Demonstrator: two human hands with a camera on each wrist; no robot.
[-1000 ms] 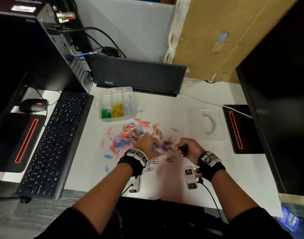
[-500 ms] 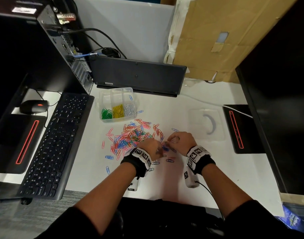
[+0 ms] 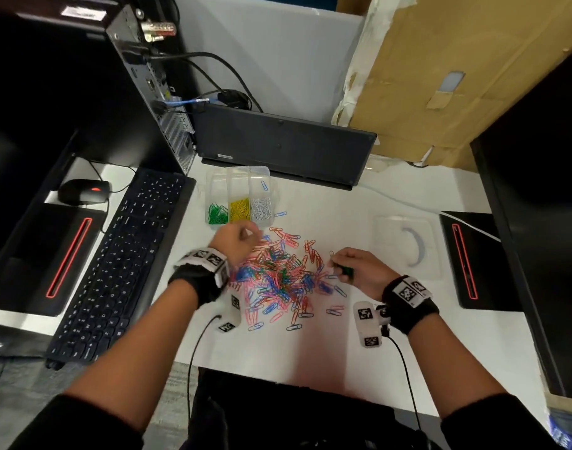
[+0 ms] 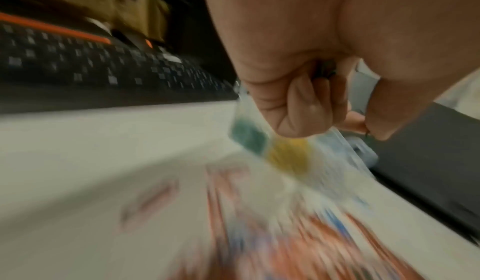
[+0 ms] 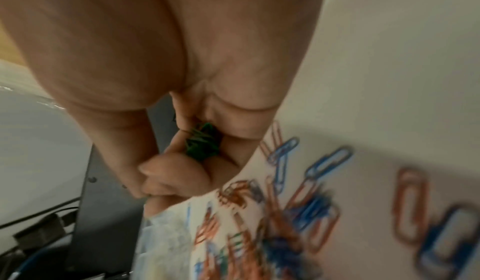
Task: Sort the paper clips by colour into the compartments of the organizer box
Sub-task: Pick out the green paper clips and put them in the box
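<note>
A clear organizer box [image 3: 237, 177] stands at the back of the white desk; its near row holds green clips [image 3: 217, 214], yellow clips [image 3: 239, 208] and white clips [image 3: 261, 207]. A mixed pile of red, blue, pink and green paper clips [image 3: 278, 274] lies in front of it. My left hand [image 3: 245, 233] hovers, blurred, just before the box's near edge, its fingers [image 4: 298, 108] curled round a few dark clips. At the pile's right edge, my right hand [image 3: 335, 266] grips a bunch of green clips [image 5: 203, 140] in its palm.
A black keyboard [image 3: 115, 264] and mouse [image 3: 83, 191] lie left of the box, with a PC tower [image 3: 141, 92] behind. A dark laptop [image 3: 284, 147] stands behind the box. A clear lid [image 3: 405, 246] lies at the right, near a black device [image 3: 466, 258].
My left hand has left the pile and moved up and left toward the organizer box. My right hand has drawn back to the pile's right edge, still holding green clips.
</note>
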